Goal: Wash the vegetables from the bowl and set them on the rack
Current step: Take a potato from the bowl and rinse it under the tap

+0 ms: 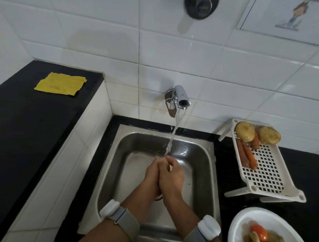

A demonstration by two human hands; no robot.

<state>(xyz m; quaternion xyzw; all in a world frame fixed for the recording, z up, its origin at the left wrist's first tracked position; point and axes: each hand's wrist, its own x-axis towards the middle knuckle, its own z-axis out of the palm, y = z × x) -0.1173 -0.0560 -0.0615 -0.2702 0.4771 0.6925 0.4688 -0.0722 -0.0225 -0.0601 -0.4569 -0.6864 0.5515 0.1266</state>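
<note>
**Hands pressed together under the tap, vegetables split between rack and bowl**

The sink (pixel 205 176) is taken as the landmark. Above its middle, the left hand (pixel 152 172) and the right hand (pixel 171 175) are held against each other beneath the stream running from the tap (pixel 181 99) on the wall behind the sink. The fingers are curled and bunched together at the water; whether something small is clamped between them or the hands alone are being rinsed cannot be told.

To the right of the sink, on the tabletop, a white perforated rack (pixel 267 171) is seen carrying two potatoes (pixel 245 131) at its far end and carrots (pixel 248 156) lying just beside them. Nearer than the rack, at the sink's right front corner, the white bowl (pixel 242 225) is found with tomatoes (pixel 259 233) and pale knobbly pieces, possibly ginger, not yet washed. A yellow cloth (pixel 60 84) lies on the raised ledge to the left of the sink.

The tomatoes are judged soft-skinned, easily bruised and slippery once wet; they are best cupped around the widest part, without squeezing. The knobbly pieces appear stiff and light, and could be pinched across the body
</note>
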